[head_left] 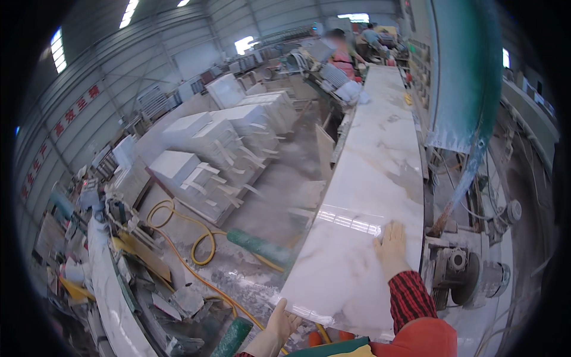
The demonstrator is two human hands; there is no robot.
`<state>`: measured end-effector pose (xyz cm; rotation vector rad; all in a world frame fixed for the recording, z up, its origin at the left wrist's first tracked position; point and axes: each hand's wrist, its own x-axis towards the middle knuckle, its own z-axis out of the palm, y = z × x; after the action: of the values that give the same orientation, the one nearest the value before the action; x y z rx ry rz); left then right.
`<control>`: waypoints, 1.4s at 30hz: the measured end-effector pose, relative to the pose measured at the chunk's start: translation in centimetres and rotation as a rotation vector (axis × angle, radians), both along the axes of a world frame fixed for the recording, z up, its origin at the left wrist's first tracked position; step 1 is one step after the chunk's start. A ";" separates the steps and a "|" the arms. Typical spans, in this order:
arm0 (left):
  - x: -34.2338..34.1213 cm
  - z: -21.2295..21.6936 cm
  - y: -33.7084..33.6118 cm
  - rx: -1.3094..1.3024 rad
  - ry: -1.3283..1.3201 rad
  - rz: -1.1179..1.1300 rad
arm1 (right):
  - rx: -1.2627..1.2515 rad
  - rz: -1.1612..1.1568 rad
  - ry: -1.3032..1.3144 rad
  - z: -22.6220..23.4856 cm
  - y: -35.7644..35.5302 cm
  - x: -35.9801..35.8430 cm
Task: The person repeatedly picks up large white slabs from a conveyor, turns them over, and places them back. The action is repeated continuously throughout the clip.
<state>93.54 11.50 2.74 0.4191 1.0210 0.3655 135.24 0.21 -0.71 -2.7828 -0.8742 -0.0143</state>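
A long, glossy white stone slab (351,268) with grey and beige veins runs away from me on a narrow bench. My right hand (391,247), in what looks like a pale glove, lies flat on its top near the right edge, fingers stretched forward. At the slab's near left corner is my left hand (282,327), thumb raised and fingers spread against or just beside the edge; whether it presses there I cannot tell. Neither hand is wrapped round anything.
Green rollers (259,247) and a looping yellow hose (205,253) lie left of the slab. Strapped stacks of white slabs (229,140) stand beyond. A motor (458,268) and tall green machine (461,77) line the right side. A co-worker (344,56) stands at the far end.
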 end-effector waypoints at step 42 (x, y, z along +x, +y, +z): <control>2.2 -2.5 1.7 -0.038 -0.138 -0.024 | 0.057 0.738 0.077 -3.4 -23.6 -16.5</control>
<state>95.70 13.25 0.21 0.3664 0.8862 0.3487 118.76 -23.41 -4.13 -2.2280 -1.7733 0.1819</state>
